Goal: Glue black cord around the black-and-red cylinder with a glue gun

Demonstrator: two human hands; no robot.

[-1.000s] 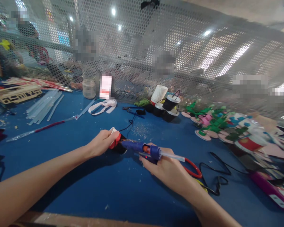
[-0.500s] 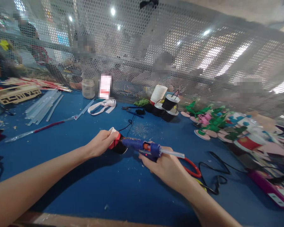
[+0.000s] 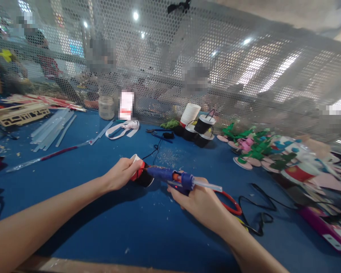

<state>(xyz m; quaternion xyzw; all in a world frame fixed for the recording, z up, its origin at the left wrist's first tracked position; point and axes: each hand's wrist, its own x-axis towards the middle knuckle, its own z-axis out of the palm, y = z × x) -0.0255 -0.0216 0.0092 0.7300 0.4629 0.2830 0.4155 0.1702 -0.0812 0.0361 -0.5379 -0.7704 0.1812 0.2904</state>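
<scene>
Head view shows the small cup [image 3: 140, 172], white with a red band and a dark end, lying on its side in the closed left hand [image 3: 121, 173]. The right hand [image 3: 199, 201] is wrapped around a blue glue gun [image 3: 170, 177] whose nozzle touches the cup; a clear glue stick [image 3: 208, 186] pokes out of the gun's back. No writing can be read anywhere: the white label [image 3: 126, 104] beyond the left hand is blurred out. Both hands work over a blue table [image 3: 108, 227]. Behind the right hand a red cord [image 3: 231, 203] and a black cable [image 3: 258, 212] trail away. Beyond both hands stand black-and-white cups [image 3: 200, 129] against a perforated metal screen [image 3: 187, 68]; figures behind it are hard to make out.
</scene>
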